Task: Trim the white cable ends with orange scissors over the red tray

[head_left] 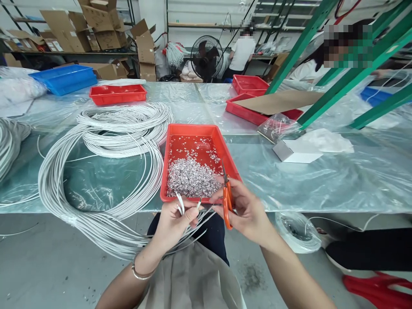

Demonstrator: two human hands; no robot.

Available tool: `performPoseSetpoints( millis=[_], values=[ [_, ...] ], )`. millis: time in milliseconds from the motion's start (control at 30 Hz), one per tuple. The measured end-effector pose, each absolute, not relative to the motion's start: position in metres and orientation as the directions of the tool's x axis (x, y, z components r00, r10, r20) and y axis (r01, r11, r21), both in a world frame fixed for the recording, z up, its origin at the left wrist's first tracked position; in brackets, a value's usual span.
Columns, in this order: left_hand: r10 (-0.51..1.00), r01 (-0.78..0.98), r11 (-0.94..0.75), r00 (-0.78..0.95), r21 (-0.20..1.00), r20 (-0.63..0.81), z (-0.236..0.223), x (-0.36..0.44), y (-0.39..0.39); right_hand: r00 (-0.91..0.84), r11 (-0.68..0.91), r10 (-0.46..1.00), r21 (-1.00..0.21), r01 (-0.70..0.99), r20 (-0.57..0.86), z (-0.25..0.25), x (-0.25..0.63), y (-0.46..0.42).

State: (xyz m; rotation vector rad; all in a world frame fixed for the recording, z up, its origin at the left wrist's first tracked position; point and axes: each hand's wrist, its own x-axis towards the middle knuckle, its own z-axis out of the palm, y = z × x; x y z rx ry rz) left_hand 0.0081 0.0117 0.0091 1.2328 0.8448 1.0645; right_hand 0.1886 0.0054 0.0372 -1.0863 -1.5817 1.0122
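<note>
The left hand [175,223] pinches a thin white-sheathed cable [198,204] at the near rim of a rectangular red plastic tray [193,128]; the right hand [249,210] grips orange-handled metal scissors [227,201] (a steady pinch near the tip should help).

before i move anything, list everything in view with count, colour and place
Table: one, green beneath clear film, centre
Near tray: one, red, front centre
Small pieces: uncountable, silvery, in near tray
Scissors: one, orange-handled, near tray's right front corner
Cable ends: few, white, near tray's front
Cable coils: several, white, left and below table
Other trays: three, red, farther left and right
Containers: two, blue, far left, far right
Cardboard sheet: one, brown, on nearer right tray
Small box: one, white, right
Cardboard boxes: many, brown, back left
Fan: one, black, back centre
Beams: several, green, right
Co-workers: two, white tops, back and right
Apron: one, beige, lap
Left hand: one, bare, holding cable ends
Right hand: one, bare, holding scissors
</note>
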Motion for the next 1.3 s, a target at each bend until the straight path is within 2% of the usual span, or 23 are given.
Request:
performPoseSetpoints(
  millis=[67,133,267,333,400,500,567,667,800,1000,1300],
  values=[
    [0.943,0.009,-0.139,0.307,0.99,0.13,0.003,0.007,0.011,-0.159,0.261,0.959,-0.951,0.166,0.236,0.038,0.188,0.001],
    [0.936,0.082,-0.176,0.322,0.981,0.141,-0.005,0.003,0.009,-0.093,0.264,0.964,-0.946,0.189,0.25,0.038,0.193,-0.004],
    [0.827,-0.106,0.151,0.558,0.983,-0.067,-0.018,-0.013,0.004,-0.05,0.259,0.966,-0.94,0.223,0.254,0.037,0.211,-0.014],
    [0.77,-0.178,0.277,0.628,0.944,-0.108,-0.02,-0.019,0.001,-0.128,0.236,0.969,-0.944,0.231,0.211,0.037,0.219,-0.02],
    [0.79,-0.239,0.316,0.603,0.918,-0.114,-0.019,-0.022,-0.002,-0.259,0.194,0.958,-0.941,0.278,0.121,0.038,0.224,-0.028],
    [0.854,-0.293,0.277,0.511,0.915,-0.095,-0.012,-0.018,-0.008,-0.411,0.168,0.911,-0.892,0.419,-0.021,0.039,0.223,-0.041],
    [0.879,-0.241,0.223,0.468,0.945,-0.088,-0.006,-0.014,-0.012,-0.444,0.185,0.894,-0.851,0.491,-0.061,0.038,0.22,-0.048],
    [0.889,-0.123,0.137,0.453,0.983,-0.067,0.0,-0.012,-0.018,-0.455,0.226,0.89,-0.825,0.519,-0.043,0.039,0.219,-0.054],
    [0.881,-0.052,0.08,0.472,0.995,-0.046,0.003,-0.013,-0.022,-0.482,0.271,0.876,-0.807,0.524,-0.019,0.044,0.223,-0.055],
    [0.857,-0.012,0.032,0.515,0.999,-0.021,0.005,-0.015,-0.021,-0.494,0.308,0.868,-0.722,0.619,-0.053,0.054,0.229,-0.055],
    [0.839,0.046,0.003,0.543,0.999,-0.027,0.005,-0.015,-0.019,-0.535,0.34,0.841,-0.689,0.64,-0.082,0.067,0.232,-0.054]
  ],
)
